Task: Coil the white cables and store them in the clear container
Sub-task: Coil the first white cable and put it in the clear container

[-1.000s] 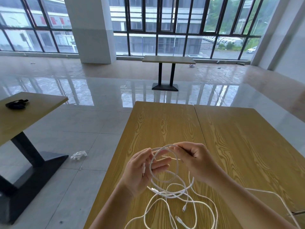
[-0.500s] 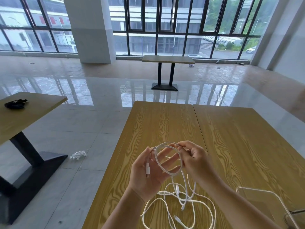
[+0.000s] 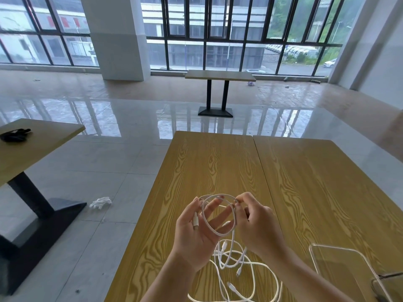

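Your left hand [image 3: 197,231] is raised palm-up, fingers spread inside a thin white cable loop [image 3: 218,214]. Your right hand [image 3: 256,225] pinches that loop's top with curled fingers.

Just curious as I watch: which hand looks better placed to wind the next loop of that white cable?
Probably the right hand: it pinches the white cable loop at its top, while the left hand supports the coil on its fingers.
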{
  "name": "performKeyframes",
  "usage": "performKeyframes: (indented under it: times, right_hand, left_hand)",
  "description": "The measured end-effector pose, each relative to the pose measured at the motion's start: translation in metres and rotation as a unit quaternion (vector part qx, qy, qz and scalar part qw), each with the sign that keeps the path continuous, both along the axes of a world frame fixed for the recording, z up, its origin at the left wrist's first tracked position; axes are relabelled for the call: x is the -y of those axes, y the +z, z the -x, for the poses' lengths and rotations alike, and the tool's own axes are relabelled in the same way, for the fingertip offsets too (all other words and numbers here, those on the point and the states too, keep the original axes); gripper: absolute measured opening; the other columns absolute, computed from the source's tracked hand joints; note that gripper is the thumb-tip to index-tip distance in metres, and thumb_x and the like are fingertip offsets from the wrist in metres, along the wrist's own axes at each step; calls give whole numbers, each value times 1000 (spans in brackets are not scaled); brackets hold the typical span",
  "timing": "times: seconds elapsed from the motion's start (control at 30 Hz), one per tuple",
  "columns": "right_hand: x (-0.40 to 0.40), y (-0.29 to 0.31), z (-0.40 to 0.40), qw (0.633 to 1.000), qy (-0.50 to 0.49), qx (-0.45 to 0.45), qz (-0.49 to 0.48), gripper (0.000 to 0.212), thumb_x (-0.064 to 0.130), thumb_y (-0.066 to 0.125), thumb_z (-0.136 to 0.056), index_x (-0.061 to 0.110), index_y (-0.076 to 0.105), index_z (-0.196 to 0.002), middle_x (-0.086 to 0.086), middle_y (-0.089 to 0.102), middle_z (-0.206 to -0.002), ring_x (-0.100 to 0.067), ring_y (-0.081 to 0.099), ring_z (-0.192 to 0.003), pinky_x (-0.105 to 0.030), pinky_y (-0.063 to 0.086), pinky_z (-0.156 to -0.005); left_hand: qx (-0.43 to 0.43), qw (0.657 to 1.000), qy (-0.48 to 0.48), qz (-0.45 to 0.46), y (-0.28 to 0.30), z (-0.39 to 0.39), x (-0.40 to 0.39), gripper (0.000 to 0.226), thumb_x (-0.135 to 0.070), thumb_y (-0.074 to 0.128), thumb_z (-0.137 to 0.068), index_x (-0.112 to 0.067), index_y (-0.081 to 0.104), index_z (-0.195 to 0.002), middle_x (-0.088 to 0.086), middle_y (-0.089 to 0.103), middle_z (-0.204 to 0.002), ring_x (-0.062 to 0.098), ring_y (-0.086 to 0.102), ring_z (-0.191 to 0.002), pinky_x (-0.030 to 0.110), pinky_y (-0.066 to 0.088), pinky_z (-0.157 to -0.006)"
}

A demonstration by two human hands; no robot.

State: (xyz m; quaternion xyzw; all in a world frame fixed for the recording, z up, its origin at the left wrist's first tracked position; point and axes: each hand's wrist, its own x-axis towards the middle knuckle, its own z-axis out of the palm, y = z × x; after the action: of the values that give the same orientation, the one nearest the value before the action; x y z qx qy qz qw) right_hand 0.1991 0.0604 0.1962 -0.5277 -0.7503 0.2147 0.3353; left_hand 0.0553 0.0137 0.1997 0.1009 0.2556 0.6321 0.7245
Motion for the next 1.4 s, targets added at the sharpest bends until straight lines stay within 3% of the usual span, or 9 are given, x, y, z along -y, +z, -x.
performKeyframes:
  times: [0.27, 0.4, 0.5, 0.6, 0.8, 1.0, 1.1, 1.23, 1.4]
  right_hand:
    - [-2, -1, -3, 1000, 20, -3, 23, 20, 19, 54, -98, 23, 57, -79, 3, 63, -55, -6, 55, -45, -19, 41, -41]
    - [-8, 5, -10, 995, 33, -77, 50, 20, 14, 56, -98, 23, 60, -81, -8, 66, -68, -25, 60, -53, -44, 54, -51]
    - [-13, 14, -14, 995, 26, -89, 32, 17, 13, 57, -98, 24, 65, -87, -4, 66, -66, -10, 51, -44, -25, 47, -43]
    - [-19, 23, -17, 994, 20, -106, 34, 16, 13, 58, -98, 26, 65, -92, -8, 67, -67, -3, 43, -41, -14, 35, -38]
    - [-36, 32, -27, 995, -19, -95, 11, 15, 13, 58, -98, 24, 66, -92, -3, 66, -61, -2, 49, -42, -14, 38, -39]
    - [-34, 26, -23, 999, -22, -42, 1, 12, 15, 60, -96, 23, 69, -92, 6, 61, -55, -1, 50, -44, -15, 41, -42]
    - [-31, 22, -22, 999, -28, -37, 17, 14, 14, 59, -96, 23, 69, -91, 6, 61, -55, -1, 50, -44, -15, 41, -43]
    - [-28, 23, -23, 998, -9, -47, 48, 16, 14, 58, -97, 27, 67, -93, -2, 67, -60, -2, 47, -42, -15, 39, -41]
    - [-28, 22, -19, 985, 31, -92, 144, 16, 16, 57, -98, 29, 64, -105, -8, 73, -79, 1, 44, -37, -12, 34, -38]
  left_hand:
    - [-3, 999, -32, -2, -4, 4, 0, 29, -34, 57, -87, -6, 62, -92, 20, 59, -116, 42, 66, -100, 55, 55, -80]
    - [-29, 999, -38, 13, -9, 7, 1, 26, -39, 63, -80, -15, 65, -89, 17, 66, -115, 29, 65, -93, 45, 51, -74]
    - [-48, 997, -55, 1, -12, 12, 0, 44, -39, 73, -75, -23, 62, -114, 20, 65, -114, 28, 62, -92, 37, 50, -66]
    - [-88, 990, -105, -20, -13, 15, 0, 52, -46, 71, -73, -23, 66, -119, 20, 64, -108, 28, 63, -93, 33, 46, -65]
    - [-121, 977, -168, -57, -17, 23, -2, 47, -44, 64, -83, -13, 69, -118, 21, 62, -103, 33, 64, -85, 33, 54, -61]
    - [-153, 966, -183, -100, -13, 26, -6, 55, -48, 78, -77, -13, 66, -117, 21, 61, -111, 32, 64, -89, 36, 55, -66]
    - [-186, 963, -161, -109, -12, 27, -8, 52, -33, 83, -76, -11, 66, -119, 23, 61, -116, 33, 64, -94, 38, 54, -73]
    - [-202, 970, -111, -78, -10, 29, -11, 38, -15, 66, -84, -15, 69, -122, 22, 65, -120, 38, 65, -104, 46, 54, -87]
    - [-193, 980, -38, -21, -3, 22, -15, 33, -18, 47, -97, -15, 64, -126, 22, 69, -116, 36, 69, -96, 46, 54, -85]
